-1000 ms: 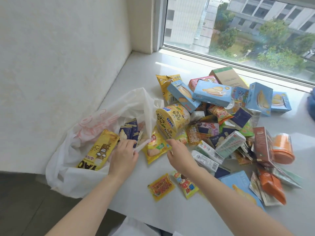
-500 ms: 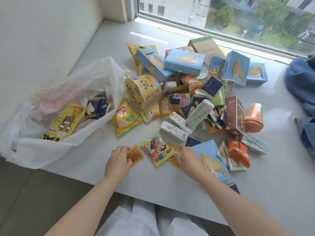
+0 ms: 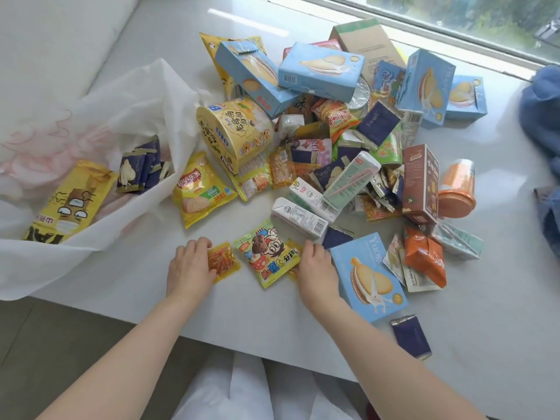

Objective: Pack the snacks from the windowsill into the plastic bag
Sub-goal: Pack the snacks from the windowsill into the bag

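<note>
From the hands, bare windowsill (image 3: 133, 268) runs toward ten o'clock up to the plastic bag (image 3: 91, 122), whose mouth lies open. The Lay's chip packet (image 3: 201, 192) and yellow noodle tub (image 3: 235, 130) crowd that lane at twelve o'clock. From one to three o'clock the snack heap (image 3: 348, 153) blocks everything.

windowsill (image 3: 303, 322) white, glossy; plastic bag (image 3: 91, 122) translucent white with pink print; chip bag (image 3: 201, 189) yellow with red logo; tub (image 3: 233, 128) yellow, blue lettering; cookie boxes (image 3: 321, 71) pale blue with cream sandwich-cookie picture; sachets (image 3: 139, 168) navy; jar (image 3: 457, 189) orange; tall box (image 3: 421, 183) brown; cartoon packet (image 3: 268, 253) yellow-green; small packet (image 3: 222, 262) yellow-orange.
</note>
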